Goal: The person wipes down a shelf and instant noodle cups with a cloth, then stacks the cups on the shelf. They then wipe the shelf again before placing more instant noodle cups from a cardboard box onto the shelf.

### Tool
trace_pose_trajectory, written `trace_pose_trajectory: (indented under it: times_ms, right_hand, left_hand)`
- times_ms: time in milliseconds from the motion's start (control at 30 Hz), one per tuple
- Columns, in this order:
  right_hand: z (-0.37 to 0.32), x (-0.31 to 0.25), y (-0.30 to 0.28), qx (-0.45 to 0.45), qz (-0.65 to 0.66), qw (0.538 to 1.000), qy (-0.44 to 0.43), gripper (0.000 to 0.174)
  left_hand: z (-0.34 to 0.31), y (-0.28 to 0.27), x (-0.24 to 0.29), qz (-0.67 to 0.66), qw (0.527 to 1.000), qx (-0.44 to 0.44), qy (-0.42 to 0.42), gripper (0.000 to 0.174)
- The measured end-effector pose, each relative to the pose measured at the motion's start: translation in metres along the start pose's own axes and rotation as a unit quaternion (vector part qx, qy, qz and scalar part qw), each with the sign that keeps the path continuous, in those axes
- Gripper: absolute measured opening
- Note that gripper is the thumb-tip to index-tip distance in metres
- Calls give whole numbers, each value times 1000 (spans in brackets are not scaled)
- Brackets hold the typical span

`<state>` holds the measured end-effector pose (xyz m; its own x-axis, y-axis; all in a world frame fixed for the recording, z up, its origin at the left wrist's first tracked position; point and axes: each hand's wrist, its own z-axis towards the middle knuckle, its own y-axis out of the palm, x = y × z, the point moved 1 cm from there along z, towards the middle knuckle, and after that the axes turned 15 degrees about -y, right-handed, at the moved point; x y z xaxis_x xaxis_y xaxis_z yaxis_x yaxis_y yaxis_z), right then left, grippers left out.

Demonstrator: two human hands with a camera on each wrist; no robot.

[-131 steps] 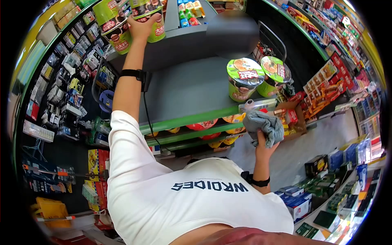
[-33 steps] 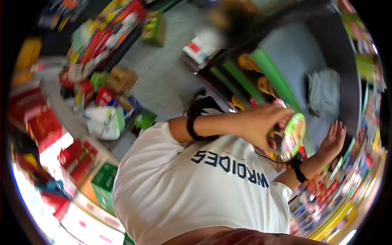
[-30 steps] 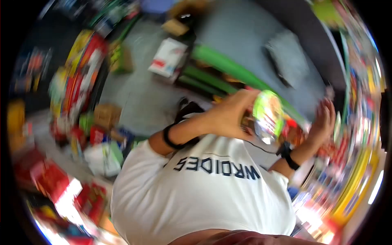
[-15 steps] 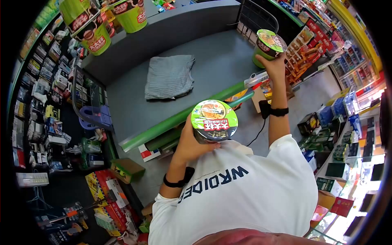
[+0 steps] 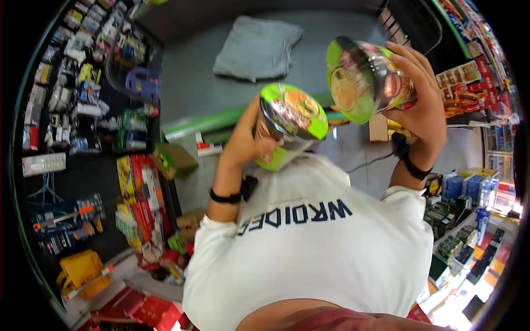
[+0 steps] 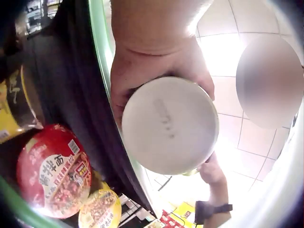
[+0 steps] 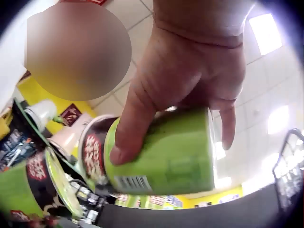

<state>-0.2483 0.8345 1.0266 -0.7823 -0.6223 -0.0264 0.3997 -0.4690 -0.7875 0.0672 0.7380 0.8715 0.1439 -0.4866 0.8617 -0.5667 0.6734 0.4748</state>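
My left hand (image 5: 243, 135) grips a green-and-black instant noodle cup (image 5: 295, 113) in front of the chest, its printed lid tipped up and to the right. In the left wrist view, the white base of that instant noodle cup (image 6: 171, 126) faces the camera. A second instant noodle cup (image 5: 361, 80) is in my right hand (image 5: 422, 91), turned on its side with the lid facing left, toward the first. The right wrist view shows the right thumb (image 7: 128, 137) along its green wall. A grey-blue folded cloth (image 5: 258, 48) lies flat on the counter beyond both hands.
The dark grey counter (image 5: 190, 66) has a green front edge (image 5: 201, 122). Red noodle bowls (image 6: 54, 173) sit on the shelf below. A black wire rack (image 5: 414, 25) stands at its right end, and a purple plastic item (image 5: 142, 83) at its left. Packed shelves line both sides.
My right hand has lifted the cup off the counter's right end and turned it sideways, nearer the left one. The left cup has tilted. Earlier the right hand held the cloth, now on the counter.
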Motion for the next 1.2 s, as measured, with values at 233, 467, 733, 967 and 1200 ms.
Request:
trace_pose_trajectory:
  times_ms: [233, 467, 733, 967, 1200]
  right_hand:
    - [44, -47, 29, -220, -48, 956, -190, 64]
    - [39, -61, 46, -260, 15, 943, -207, 63]
    - [25, -48, 41, -206, 244, 938, -136, 69]
    - [-111, -56, 126, 158, 527, 703, 451, 51]
    - [-116, -74, 99, 172, 647, 630, 393, 60]
  left_hand:
    - [1, -2, 3, 152, 987, -52, 10, 120]
    - [-10, 0, -30, 86, 992, -85, -32, 123]
    - [-16, -6, -55, -7, 988, -153, -36, 116]
    - [-25, -25, -56, 38, 974, -183, -124, 117]
    - [-10, -35, -53, 54, 939, -258, -221, 117]
